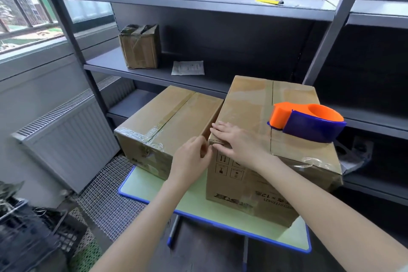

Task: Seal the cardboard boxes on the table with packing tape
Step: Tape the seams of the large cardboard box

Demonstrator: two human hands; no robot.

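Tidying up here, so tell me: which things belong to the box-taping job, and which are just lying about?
Job: tall box, low box, tape dispenser on the tall box, table, left hand at its corner, right hand flat on its top.
Lying about: small box and packet on the shelf, yellow item higher up, radiator, crate.

On the green table (150, 185) stand two closed brown cardboard boxes side by side, the lower box (167, 117) on its left part taped along the top seam, the taller box (247, 104) on its right part bearing an orange-and-blue tape dispenser (309, 121).
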